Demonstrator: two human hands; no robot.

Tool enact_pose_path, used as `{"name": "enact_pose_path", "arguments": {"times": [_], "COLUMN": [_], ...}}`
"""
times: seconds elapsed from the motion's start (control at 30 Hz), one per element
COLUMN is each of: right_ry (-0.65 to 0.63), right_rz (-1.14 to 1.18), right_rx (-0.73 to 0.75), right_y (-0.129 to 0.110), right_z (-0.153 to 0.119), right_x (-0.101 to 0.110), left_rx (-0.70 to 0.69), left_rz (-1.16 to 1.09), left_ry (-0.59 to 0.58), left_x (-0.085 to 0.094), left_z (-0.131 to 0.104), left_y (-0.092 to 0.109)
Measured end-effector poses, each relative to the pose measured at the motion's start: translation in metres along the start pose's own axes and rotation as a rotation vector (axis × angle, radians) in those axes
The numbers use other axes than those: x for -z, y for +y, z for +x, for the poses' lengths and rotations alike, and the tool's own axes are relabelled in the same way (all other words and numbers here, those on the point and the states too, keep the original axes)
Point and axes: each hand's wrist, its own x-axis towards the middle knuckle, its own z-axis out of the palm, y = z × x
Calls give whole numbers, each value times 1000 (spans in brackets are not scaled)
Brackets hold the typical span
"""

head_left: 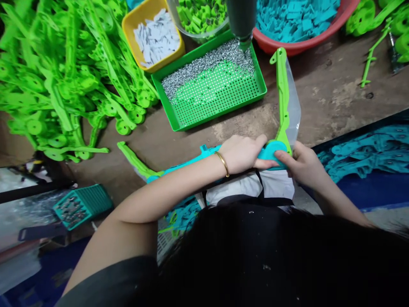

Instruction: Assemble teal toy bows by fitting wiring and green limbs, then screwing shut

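Fingers [283,158] around turquoise piece [274,149]

Soft light, dark foreground, stretched, blurry edges

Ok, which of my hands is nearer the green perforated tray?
Left. Your left hand is just on your side of the tray's near edge; your right hand is farther off, beyond its right end and closer to you.

The turquoise piece [275,149] is smooth plastic, the tabletop [322,91] perhaps rough wood.
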Motion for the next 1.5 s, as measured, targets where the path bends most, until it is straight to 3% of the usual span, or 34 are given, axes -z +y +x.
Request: {"name": "enact_pose_path", "arguments": {"times": [0.13,0.3,0.47,0.53,0.6,0.67,0.7,0.8,0.9,1.27,1.37,1.5], "right_ry": [81,93,136,160,163,156,154,163,165,275,317,256], "right_rz": [-156,-279,-370,-397,-411,-420,-424,-453,-476,-601,-576,-474], "right_rx": [77,79,63,64,75,75,71,43,14,-5,-19,-80], "right_y": [3,5,4,4,3,3,3,5,7,-10,-2,18], "right_z": [-2,-4,-2,-1,2,5,7,10,10,11,-2,-21], "right_x": [-1,7,7,12,19,28,32,41,45,47,51,51], "left_rx": [-68,83,89,78,118,241,317,455,487,517,499,446], "left_rz": [26,90,-3,-22,-37,-48,-52,-52,-49,-66,-55,-63], "left_ry": [65,2,22,100,276,457,492,367,232,235,201,136], "left_x": [3,1,-4,-1,-1,-7,-13,-34,-46,-42,-44,-49], "left_z": [-8,-16,-9,-17,-37,-64,-77,-104,-108,-98,-102,-102], "left_y": [-9,-21,-18,-24,-37,-53,-60,-71,-67,-61,-53,-45]}}
